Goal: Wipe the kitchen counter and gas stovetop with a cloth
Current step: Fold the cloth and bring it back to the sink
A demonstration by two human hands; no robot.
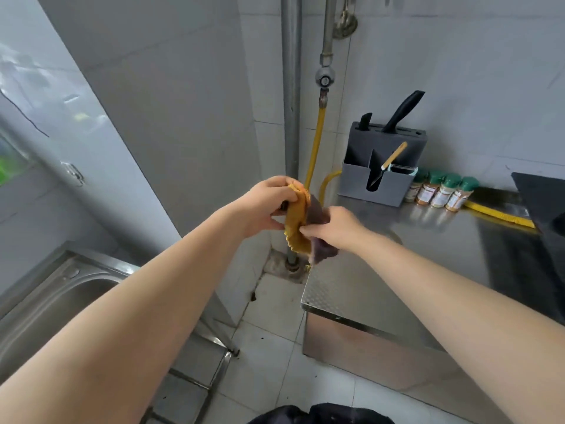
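Observation:
A cloth (pixel 298 224), yellow on one side and grey-purple on the other, hangs in the air between my two hands. My left hand (pixel 266 206) grips its top edge, and my right hand (pixel 336 229) pinches its lower right part. The cloth is held over the gap just left of the stainless steel counter (pixel 382 270). The black gas stovetop (pixel 541 197) shows only partly at the right edge of the view.
A grey knife block (pixel 382 166) and several spice jars (pixel 440 191) stand at the back of the counter by the wall. A yellow gas hose (pixel 498 214) runs behind them. A steel sink (pixel 55 295) is at the lower left. Pipes (pixel 292 117) run down the corner.

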